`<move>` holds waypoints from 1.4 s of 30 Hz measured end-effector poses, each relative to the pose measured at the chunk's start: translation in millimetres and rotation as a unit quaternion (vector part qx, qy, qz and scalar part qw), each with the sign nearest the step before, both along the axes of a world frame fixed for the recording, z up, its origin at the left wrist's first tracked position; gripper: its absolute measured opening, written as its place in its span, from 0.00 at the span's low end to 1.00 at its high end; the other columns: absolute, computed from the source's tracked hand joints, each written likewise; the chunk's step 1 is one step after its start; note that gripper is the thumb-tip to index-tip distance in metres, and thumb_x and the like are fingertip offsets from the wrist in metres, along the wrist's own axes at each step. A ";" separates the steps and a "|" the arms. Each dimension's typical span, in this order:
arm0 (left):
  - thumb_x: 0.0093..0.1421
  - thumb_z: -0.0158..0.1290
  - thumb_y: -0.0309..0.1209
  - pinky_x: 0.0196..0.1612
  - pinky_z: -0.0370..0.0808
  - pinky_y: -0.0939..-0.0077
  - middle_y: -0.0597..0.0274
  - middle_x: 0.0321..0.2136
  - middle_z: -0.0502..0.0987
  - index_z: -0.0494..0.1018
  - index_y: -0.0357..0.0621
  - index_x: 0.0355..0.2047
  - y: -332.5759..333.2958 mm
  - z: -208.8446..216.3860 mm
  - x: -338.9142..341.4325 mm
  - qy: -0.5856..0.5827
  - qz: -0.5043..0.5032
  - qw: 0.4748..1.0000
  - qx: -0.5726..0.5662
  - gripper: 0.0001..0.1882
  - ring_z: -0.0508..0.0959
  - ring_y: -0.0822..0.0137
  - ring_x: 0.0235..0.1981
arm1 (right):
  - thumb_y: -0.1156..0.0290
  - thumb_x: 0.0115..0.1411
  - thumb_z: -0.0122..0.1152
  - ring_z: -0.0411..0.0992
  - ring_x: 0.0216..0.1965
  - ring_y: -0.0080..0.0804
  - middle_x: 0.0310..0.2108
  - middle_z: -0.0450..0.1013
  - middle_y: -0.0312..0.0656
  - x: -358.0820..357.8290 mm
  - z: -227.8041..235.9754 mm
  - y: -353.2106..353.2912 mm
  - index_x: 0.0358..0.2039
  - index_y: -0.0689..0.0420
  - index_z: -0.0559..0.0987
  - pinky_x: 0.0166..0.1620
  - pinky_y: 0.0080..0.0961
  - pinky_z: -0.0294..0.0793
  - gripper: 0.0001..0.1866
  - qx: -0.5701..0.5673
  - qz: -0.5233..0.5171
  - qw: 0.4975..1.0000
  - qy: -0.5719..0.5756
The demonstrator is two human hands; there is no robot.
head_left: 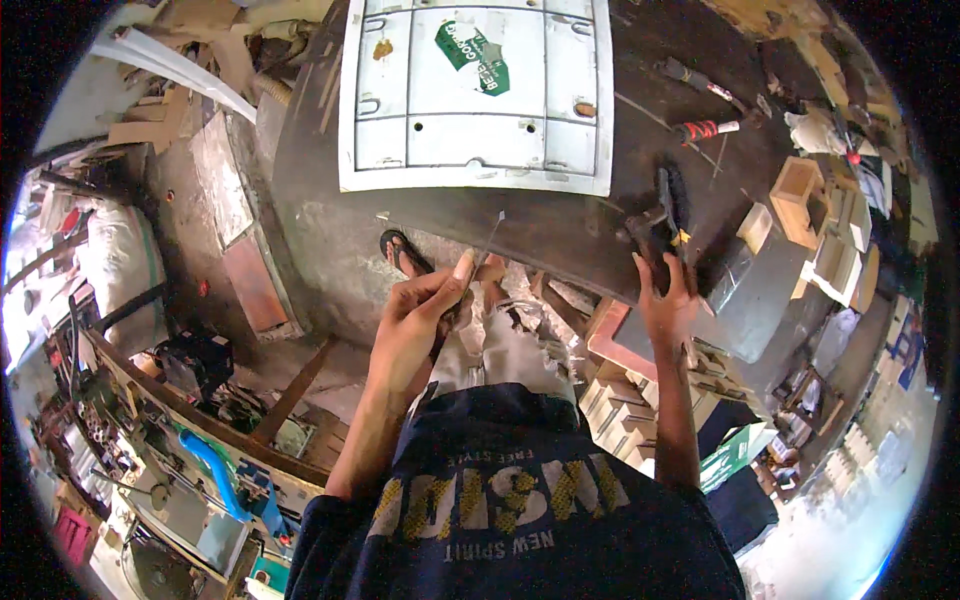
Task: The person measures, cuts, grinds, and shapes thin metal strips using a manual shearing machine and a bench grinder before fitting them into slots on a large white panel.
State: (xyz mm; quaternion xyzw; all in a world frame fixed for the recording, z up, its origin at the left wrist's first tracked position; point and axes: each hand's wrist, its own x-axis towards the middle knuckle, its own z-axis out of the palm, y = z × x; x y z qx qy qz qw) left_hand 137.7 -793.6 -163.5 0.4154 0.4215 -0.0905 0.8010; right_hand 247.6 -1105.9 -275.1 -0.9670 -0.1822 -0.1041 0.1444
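Observation:
My left hand [418, 308] is closed in a pinch, holding a thin metal rod [490, 238] with a small flat, pointed tip. The tip points up toward the table, short of the white panel's near edge. My right hand [667, 300] is at the table's near edge on the right, its fingers stretched and apart. Its fingertips are right beside a dark tool [650, 222], possibly a hammer; whether they touch it I cannot tell. Ahead of both hands lies the square white panel [475, 150], with raised ribs, several holes and a torn green sticker [474, 58].
The dark table [440, 212] bears a black brush-like object [674, 192], a red-wrapped tube [706, 131] and a dark-handled tool [690, 76]. Wooden blocks [797, 200] stand at the right. A wooden-edged bench [180, 405] with tools is at the lower left.

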 end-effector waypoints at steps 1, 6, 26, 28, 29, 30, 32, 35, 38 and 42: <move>0.66 0.54 0.34 0.28 0.56 0.82 0.75 0.22 0.67 0.79 0.35 0.37 -1.3 3.9 1.3 0.019 -0.001 1.000 0.011 0.12 0.62 0.81 0.24 | 0.63 0.54 0.73 0.78 0.32 0.50 0.35 0.78 0.51 5.7 15.6 12.1 0.41 0.59 0.79 0.38 0.38 0.78 0.18 0.025 0.011 1.000 -0.006; 0.65 0.55 0.30 0.37 0.73 0.79 0.60 0.35 0.78 0.73 0.35 0.46 -4.0 0.0 -3.5 0.075 -0.068 0.994 0.038 0.13 0.75 0.72 0.33 | 0.66 0.51 0.74 0.74 0.35 0.29 0.38 0.78 0.37 3.8 104.3 93.9 0.45 0.55 0.82 0.37 0.23 0.73 0.20 0.287 0.011 0.927 0.241; 0.63 0.59 0.35 0.41 0.71 0.80 0.64 0.28 0.79 0.81 0.35 0.42 25.8 32.2 23.2 -0.084 -0.283 0.909 0.293 0.15 0.74 0.72 0.32 | 0.76 0.47 0.77 0.76 0.33 0.23 0.33 0.80 0.39 2.0 86.2 155.6 0.35 0.58 0.86 0.37 0.20 0.74 0.13 0.549 0.136 0.802 0.191; 0.59 0.61 0.31 0.44 0.73 0.74 0.58 0.30 0.80 0.81 0.34 0.41 44.5 27.6 32.3 -0.186 -0.333 0.842 0.381 0.13 0.77 0.68 0.35 | 0.83 0.47 0.73 0.75 0.32 0.24 0.33 0.79 0.40 -11.1 81.6 167.2 0.35 0.60 0.85 0.35 0.20 0.74 0.12 0.536 0.071 0.810 0.227; 0.57 0.62 0.28 0.46 0.75 0.70 0.55 0.32 0.81 0.80 0.33 0.41 57.4 23.9 36.9 -0.249 -0.353 0.802 0.413 0.13 0.79 0.65 0.37 | 0.86 0.47 0.72 0.75 0.32 0.24 0.32 0.78 0.41 -18.4 81.2 176.5 0.34 0.61 0.85 0.35 0.21 0.74 0.13 0.530 0.035 0.811 0.244; 0.53 0.62 0.20 0.43 0.78 0.67 0.52 0.34 0.82 0.80 0.36 0.43 75.1 12.1 35.6 -0.237 -0.363 0.799 0.417 0.14 0.82 0.62 0.39 | 0.82 0.51 0.70 0.74 0.28 0.20 0.33 0.79 0.39 -23.5 83.5 194.2 0.35 0.59 0.86 0.34 0.20 0.74 0.09 0.516 0.042 0.832 0.201; 0.54 0.61 0.20 0.38 0.78 0.70 0.53 0.33 0.82 0.81 0.37 0.42 113.5 -3.0 34.9 -0.185 -0.395 0.805 0.402 0.14 0.82 0.63 0.35 | 0.79 0.53 0.69 0.75 0.31 0.21 0.37 0.80 0.39 -35.9 77.7 216.1 0.37 0.58 0.86 0.36 0.21 0.76 0.09 0.496 -0.005 0.824 0.276; 0.55 0.58 0.18 0.29 0.77 0.74 0.54 0.30 0.81 0.81 0.38 0.41 168.6 -23.9 43.5 -0.205 -0.399 0.789 0.421 0.12 0.82 0.65 0.28 | 0.70 0.57 0.68 0.77 0.38 0.28 0.43 0.80 0.41 -44.2 35.2 211.8 0.46 0.58 0.82 0.43 0.27 0.77 0.16 0.439 -0.155 0.867 0.180; 0.54 0.58 0.16 0.32 0.77 0.75 0.54 0.30 0.81 0.82 0.40 0.40 217.1 -50.3 71.2 -0.266 -0.415 0.721 0.487 0.13 0.82 0.63 0.28 | 0.65 0.56 0.71 0.76 0.44 0.43 0.42 0.79 0.46 -40.7 -1.9 172.9 0.45 0.59 0.80 0.49 0.37 0.74 0.19 0.244 -0.342 0.907 0.027; 0.51 0.59 0.16 0.37 0.77 0.74 0.58 0.31 0.81 0.83 0.45 0.40 237.2 -67.7 89.5 -0.346 -0.383 0.675 0.527 0.17 0.81 0.62 0.31 | 0.67 0.55 0.71 0.76 0.44 0.48 0.39 0.78 0.49 -30.9 -19.5 161.4 0.44 0.59 0.80 0.48 0.37 0.74 0.17 0.087 -0.324 0.941 -0.032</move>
